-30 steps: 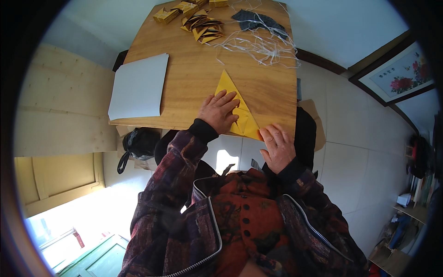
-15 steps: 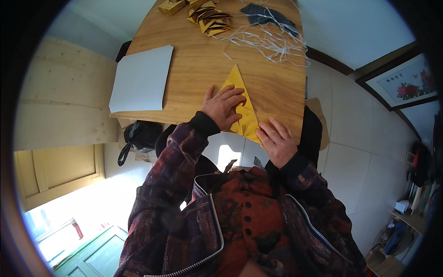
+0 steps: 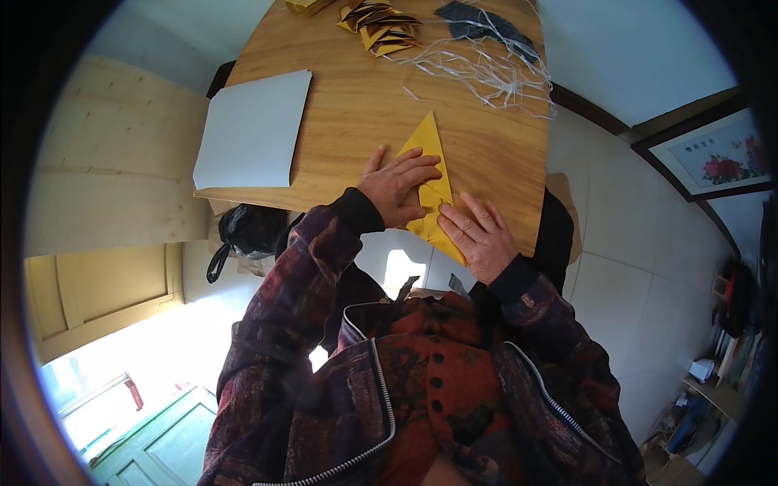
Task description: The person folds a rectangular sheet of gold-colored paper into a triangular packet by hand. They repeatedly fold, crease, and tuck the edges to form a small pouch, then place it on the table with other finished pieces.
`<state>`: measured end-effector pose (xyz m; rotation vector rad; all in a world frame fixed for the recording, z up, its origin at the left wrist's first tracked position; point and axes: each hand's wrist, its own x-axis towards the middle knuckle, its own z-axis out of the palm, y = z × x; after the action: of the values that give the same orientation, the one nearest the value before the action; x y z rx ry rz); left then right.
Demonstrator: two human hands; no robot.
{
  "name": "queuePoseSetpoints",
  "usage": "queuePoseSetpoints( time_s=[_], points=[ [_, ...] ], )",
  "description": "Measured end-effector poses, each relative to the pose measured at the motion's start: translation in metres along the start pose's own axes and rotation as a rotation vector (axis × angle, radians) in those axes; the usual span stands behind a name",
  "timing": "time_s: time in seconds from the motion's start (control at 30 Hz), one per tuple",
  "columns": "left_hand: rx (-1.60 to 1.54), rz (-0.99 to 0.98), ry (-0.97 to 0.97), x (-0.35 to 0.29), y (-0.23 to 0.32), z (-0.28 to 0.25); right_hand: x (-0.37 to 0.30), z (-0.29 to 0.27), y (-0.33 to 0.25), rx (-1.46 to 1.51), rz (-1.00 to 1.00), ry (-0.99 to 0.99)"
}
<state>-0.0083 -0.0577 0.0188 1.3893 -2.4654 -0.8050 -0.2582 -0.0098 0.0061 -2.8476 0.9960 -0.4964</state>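
Observation:
A sheet of yellow paper [image 3: 427,139], folded to a long narrow shape with a pointed far end, lies at the near edge of the wooden table [image 3: 348,121]. Its lower end reaches past that edge toward me. My left hand [image 3: 399,186] rests across the middle of the paper from the left, its fingers spread and pressing it down. From the right, my right hand [image 3: 480,237] lies with outstretched fingers on the lower part, fingertips near a crease. The fingers hide part of the folds.
A stack of white sheets [image 3: 253,134] lies at the left of the table. Folded yellow papers [image 3: 381,28] sit at the far side, beside tangled clear strips [image 3: 494,77] and a dark grey cloth-like piece [image 3: 482,26]. A black plastic bag [image 3: 247,235] is below the table's left edge.
My right hand has slid left and inward over the lower paper, and the paper's right edge there now lies folded in. My left hand stays on the middle. The whole view has shifted slightly.

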Motion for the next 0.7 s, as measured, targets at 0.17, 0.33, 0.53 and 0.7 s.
queuePoseSetpoints(
  time_s=[0.17, 0.33, 0.53, 0.7],
  points=[
    [0.012, -0.003, 0.024, -0.001, 0.000, 0.003, 0.001, 0.001, 0.000, 0.002, 0.005, 0.017],
    [0.015, -0.001, 0.041, -0.002, 0.001, 0.006, 0.003, -0.003, 0.001, 0.008, -0.006, 0.010],
    [0.005, 0.009, 0.021, -0.001, -0.001, 0.004, 0.012, -0.012, 0.002, 0.175, 0.068, 0.004],
    [0.031, 0.005, -0.008, -0.001, 0.000, 0.001, 0.022, -0.017, 0.004, 0.324, 0.133, -0.011]
  ],
)
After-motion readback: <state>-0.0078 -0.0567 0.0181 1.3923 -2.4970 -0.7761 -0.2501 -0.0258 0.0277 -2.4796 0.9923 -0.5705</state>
